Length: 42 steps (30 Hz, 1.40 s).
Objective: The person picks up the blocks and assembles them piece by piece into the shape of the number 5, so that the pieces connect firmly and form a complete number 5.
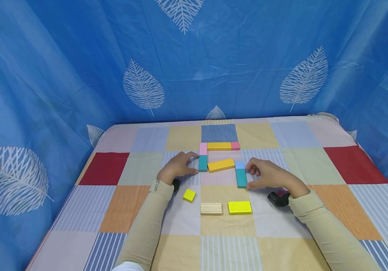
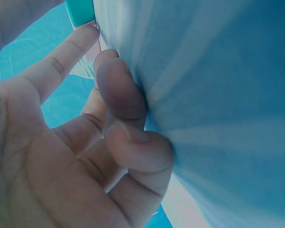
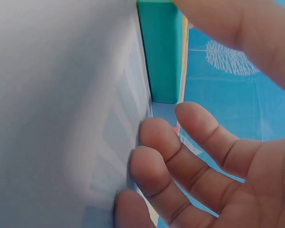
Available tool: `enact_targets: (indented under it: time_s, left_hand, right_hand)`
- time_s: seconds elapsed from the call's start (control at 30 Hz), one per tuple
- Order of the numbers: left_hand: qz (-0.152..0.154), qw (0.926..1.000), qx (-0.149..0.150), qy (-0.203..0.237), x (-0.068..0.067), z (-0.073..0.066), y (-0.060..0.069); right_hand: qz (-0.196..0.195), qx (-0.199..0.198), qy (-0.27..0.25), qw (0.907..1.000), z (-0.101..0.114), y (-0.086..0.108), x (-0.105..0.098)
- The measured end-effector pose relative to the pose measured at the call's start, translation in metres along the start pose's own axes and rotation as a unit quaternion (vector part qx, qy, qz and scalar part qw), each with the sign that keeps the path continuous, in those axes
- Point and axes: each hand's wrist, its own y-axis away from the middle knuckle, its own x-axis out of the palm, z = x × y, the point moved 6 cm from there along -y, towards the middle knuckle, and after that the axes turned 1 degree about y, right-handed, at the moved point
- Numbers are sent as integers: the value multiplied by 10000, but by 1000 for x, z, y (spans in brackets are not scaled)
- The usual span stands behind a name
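Several wooden blocks lie in an angular figure on the patchwork cloth. My left hand (image 1: 179,165) is at its left side, index fingertip by the pink block (image 1: 203,149) and thumb by a teal block (image 1: 203,163); its other fingers bend against the cloth in the left wrist view. My right hand (image 1: 265,173) is beside the lower right leg, thumb at a second teal block (image 3: 162,52) and bent fingers near a light blue block (image 1: 239,165). One orange block (image 1: 219,146) joins a small pink cube (image 1: 235,145) at the top; another orange block (image 1: 221,165) slants across the middle.
Nearer the person lie a small yellow square block (image 1: 189,195), a ridged pale wood block (image 1: 211,208) and a yellow rectangular block (image 1: 239,207). A blue curtain (image 1: 214,67) with white leaves hangs behind and along both sides of the table.
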Motion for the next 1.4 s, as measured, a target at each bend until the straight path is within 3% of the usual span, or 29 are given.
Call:
enact_targets:
  time_s: [0.5, 0.93, 1.17, 1.4]
  left_hand:
    - [18, 10000, -16, -41, 1, 0, 0]
    - [24, 10000, -60, -47, 4, 5, -3]
    - [-3, 10000, -5, -5, 4, 4, -3]
    - [-20, 10000, -29, -30, 3, 5, -4]
  right_hand:
    - [-87, -335, -182, 9992, 2, 2, -4]
    - [-234, -1177, -630, 9908, 25, 3, 1]
    - [-414, -1906, -469, 9797, 35, 4, 10]
    - [-181, -2334, -321, 9717, 42, 10, 17]
